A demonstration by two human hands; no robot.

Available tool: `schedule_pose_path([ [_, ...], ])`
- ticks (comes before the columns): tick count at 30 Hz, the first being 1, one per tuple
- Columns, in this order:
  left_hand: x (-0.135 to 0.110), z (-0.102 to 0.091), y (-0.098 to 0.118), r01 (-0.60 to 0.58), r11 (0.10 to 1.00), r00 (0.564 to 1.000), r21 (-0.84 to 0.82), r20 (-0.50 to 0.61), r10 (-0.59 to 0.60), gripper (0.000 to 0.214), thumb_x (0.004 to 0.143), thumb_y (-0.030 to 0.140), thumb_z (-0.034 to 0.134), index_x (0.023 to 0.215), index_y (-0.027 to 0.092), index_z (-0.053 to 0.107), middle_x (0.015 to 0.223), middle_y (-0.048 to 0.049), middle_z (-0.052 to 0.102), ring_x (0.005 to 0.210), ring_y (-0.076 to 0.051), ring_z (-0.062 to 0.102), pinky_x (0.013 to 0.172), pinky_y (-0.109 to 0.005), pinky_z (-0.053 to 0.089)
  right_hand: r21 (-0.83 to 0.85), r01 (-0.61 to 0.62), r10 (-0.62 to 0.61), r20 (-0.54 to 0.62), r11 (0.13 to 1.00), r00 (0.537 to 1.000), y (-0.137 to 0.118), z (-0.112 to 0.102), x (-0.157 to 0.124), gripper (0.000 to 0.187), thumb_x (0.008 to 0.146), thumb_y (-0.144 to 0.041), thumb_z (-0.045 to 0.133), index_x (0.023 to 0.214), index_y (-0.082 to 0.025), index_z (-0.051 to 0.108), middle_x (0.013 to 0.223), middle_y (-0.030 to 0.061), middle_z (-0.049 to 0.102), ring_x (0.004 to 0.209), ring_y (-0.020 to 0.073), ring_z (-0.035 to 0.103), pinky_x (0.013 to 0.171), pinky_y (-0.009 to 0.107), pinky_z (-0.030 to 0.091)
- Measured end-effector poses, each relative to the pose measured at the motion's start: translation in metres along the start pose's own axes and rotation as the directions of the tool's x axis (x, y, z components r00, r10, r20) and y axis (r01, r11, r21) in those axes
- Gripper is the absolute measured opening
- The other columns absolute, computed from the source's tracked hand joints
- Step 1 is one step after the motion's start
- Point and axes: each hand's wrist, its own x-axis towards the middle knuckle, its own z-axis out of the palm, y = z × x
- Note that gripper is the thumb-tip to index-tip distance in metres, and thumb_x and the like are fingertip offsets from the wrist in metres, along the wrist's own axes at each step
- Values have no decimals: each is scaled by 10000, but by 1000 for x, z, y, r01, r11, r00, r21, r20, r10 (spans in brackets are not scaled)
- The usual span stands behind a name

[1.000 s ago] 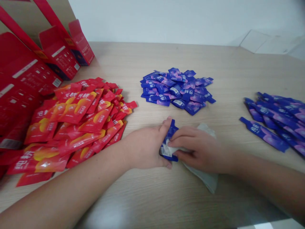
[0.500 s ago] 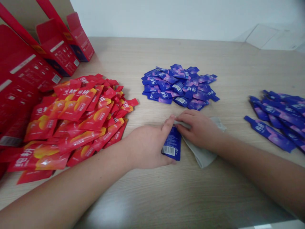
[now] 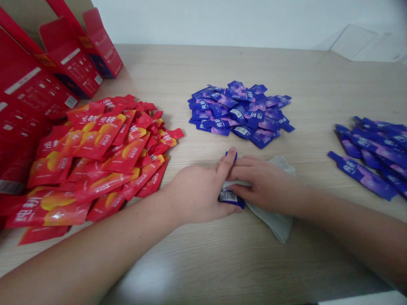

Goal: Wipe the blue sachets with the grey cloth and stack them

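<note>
Left hand (image 3: pixel 199 195) grips barcoded blue sachet (image 3: pixel 231 197); lettering unreadable.

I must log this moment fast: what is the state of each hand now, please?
Left hand: closed, holding the blue sachet.
Right hand: closed on the grey cloth, pressing it against the sachet.

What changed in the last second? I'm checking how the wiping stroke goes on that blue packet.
The right hand drew the grey cloth back down over the blue packet, covering most of it after a stroke toward its top. The left hand kept its hold on the packet throughout. The red packets, the blue pile and the long blue sachets stayed put.
</note>
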Motion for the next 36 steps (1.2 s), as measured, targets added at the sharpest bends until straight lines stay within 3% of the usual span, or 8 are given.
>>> schedule_pose_path([
  [6,-2,-1,0,-27,999,1000,24,2,27,1245,907,686,698,1728,92,-24,1357,-218,731,1118,-395,768,862,-438,571,-89,-179,157,-206,980,966,27,7,5,119,1028,-325,635,1012,-232,708,1034,101,742,1020,310,692,902,481,568],
  [10,-3,0,-2,-31,999,1000,24,-3,31,1225,910,630,707,1723,73,-20,1350,-219,736,1132,-387,767,888,-428,567,12,-152,149,-298,988,943,25,3,0,82,1016,-313,665,1050,-250,704,1028,68,756,1015,287,700,904,461,559],
  [14,-2,-1,-3,-18,1000,1000,11,6,18,1223,913,617,677,1720,65,-59,1313,-198,756,1067,-387,782,816,-433,579,245,31,-12,-81,969,997,5,-12,-11,79,1009,-295,705,1078,-258,708,1088,38,755,1020,223,712,908,381,574],
  [17,-2,0,-4,-23,1000,1000,10,12,23,1216,903,565,667,1719,63,-82,1310,-196,757,1040,-379,787,787,-429,580,340,54,-91,95,939,991,-7,-15,-16,52,981,-208,725,1003,-254,720,1067,27,749,1016,199,714,878,334,575],
  [19,-2,1,-4,-27,1000,1000,9,1,27,1210,906,554,669,1720,59,-76,1320,-201,752,1052,-375,785,797,-426,581,311,52,-91,111,949,990,-8,-12,-15,64,971,-191,733,991,-252,736,1073,34,750,1033,209,713,889,350,573],
  [26,-2,2,0,14,1000,999,-1,-32,-14,1246,921,606,700,1718,75,-97,1302,-185,763,1049,-381,783,764,-424,577,78,17,-18,6,997,1000,8,-3,1,88,999,-227,694,1064,-241,752,1198,78,745,1146,271,691,1024,450,549],
  [30,-1,-1,1,15,999,1000,29,-22,-14,1215,917,601,694,1719,52,-35,1243,-179,779,1036,-384,785,792,-433,575,-42,-52,48,-95,998,994,25,-1,9,108,1025,-255,633,1062,-226,731,1120,99,728,1115,299,674,993,483,552],
  [36,-1,-3,0,22,999,1000,26,-13,-22,1185,934,601,655,1719,58,-48,1260,-170,777,1020,-392,788,781,-448,573,-2,-9,9,-246,1000,969,26,-4,0,106,1019,-291,647,1064,-228,721,1066,93,729,1047,286,686,931,452,567],
])
